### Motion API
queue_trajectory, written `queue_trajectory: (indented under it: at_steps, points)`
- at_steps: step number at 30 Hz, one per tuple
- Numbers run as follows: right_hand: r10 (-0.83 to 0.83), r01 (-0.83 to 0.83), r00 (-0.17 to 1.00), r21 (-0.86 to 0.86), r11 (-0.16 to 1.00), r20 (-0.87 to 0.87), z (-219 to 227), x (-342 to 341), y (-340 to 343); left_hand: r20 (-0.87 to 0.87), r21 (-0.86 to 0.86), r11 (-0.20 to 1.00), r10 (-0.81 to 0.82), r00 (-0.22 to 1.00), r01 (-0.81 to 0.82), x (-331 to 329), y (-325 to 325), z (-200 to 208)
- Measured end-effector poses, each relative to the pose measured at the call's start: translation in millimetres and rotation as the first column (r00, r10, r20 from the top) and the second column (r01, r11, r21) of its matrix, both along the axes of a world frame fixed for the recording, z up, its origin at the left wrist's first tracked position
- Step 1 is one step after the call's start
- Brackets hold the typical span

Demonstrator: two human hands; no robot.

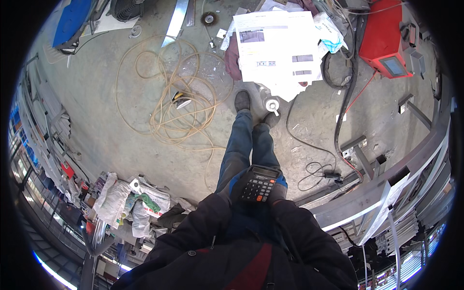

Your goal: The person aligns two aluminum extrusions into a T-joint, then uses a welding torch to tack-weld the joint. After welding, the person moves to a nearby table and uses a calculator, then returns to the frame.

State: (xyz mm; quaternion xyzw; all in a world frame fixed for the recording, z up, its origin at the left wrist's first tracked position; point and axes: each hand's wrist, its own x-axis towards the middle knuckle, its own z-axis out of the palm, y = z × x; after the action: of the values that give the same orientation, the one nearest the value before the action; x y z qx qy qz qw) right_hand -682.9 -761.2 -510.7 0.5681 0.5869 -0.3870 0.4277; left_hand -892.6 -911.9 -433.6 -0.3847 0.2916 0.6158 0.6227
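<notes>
A black calculator [259, 184] with grey and orange keys lies tilted in front of my lap, its display at the far end. My left hand [234, 186], in a dark glove with blue on it, grips the left side of the calculator. At the right edge, my right hand [278, 191], gloved in grey and blue, closes against it. Most fingers are hidden under or behind the calculator. Beyond my shoes, a pile of printed white sheets [275, 53] rests on a low support, partly over dark red cloth. Beside my right shoe stands a round white-topped piece [272, 105].
A tangled yellowish hose [188, 113] is spread on the floor at left, with a small hand tool [181, 99] among its loops. A red machine with a screen [384, 41] stands far right. Black cables [337, 125] and a curved metal frame [386, 188] run along the right. Crumpled sacks [130, 198] lie near left.
</notes>
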Motion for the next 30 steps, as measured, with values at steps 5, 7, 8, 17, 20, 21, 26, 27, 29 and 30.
queue_trajectory:
  at_steps: [5, 7, 8, 17, 20, 21, 26, 27, 29, 30]
  points:
    - [-0.004, 0.004, 1.0, -0.016, 1.0, -0.008, -3.6, 2.5, -0.1, 0.006, -0.007, 1.0, 0.009, 1.0, -0.009, 3.5, -4.2, -4.9]
    - [-0.016, 0.016, 1.0, -0.025, 1.0, -0.007, -2.0, 0.8, 0.7, 0.027, 0.021, 0.998, 0.06, 0.998, -0.06, 5.9, -6.4, -8.4]
    - [-0.012, 0.012, 1.0, -0.026, 1.0, -0.001, -0.9, -0.3, 1.3, 0.047, -0.013, 1.0, 0.028, 0.998, -0.027, 7.2, -7.5, -9.8]
    - [0.004, -0.004, 1.0, -0.038, 0.999, 0.002, 3.9, -6.5, 3.7, 0.058, -0.012, 0.999, 0.05, 0.997, -0.049, 12.3, -10.3, -12.6]
    - [0.01, -0.01, 1.0, -0.037, 0.999, 0.002, 3.9, -7.0, 3.9, 0.099, -0.012, 0.998, 0.06, 0.993, -0.059, 10.9, -8.8, -12.9]
    - [0.01, -0.01, 1.0, -0.039, 0.999, 0.001, 4.1, -7.1, 3.6, 0.094, 0.012, 0.997, 0.079, 0.992, -0.08, 10.0, -8.0, -12.9]
    - [0.016, -0.016, 1.0, -0.04, 0.999, -0.002, 2.8, -8.5, 4.0, 0.076, -0.053, 0.999, 0.008, 0.997, -0.004, 2.7, -2.9, -8.3]
    - [0.017, -0.017, 1.0, -0.042, 0.999, -0.003, 2.9, -8.5, 4.4, 0.053, -0.013, 0.999, 0.03, 0.998, -0.029, 1.1, -1.9, -6.6]
    - [0.021, -0.021, 1.0, -0.045, 0.999, -0.004, 2.8, -8.7, 4.8, 0.035, -0.001, 1.0, 0.002, 0.999, -0.002, -1.7, 0.3, -3.8]
    - [0.025, -0.025, 1.0, -0.045, 0.999, -0.004, 2.7, -8.8, 5.8, 0.036, 0.001, 1.0, 0.0, 0.999, 0.0, -2.7, 1.4, -2.9]
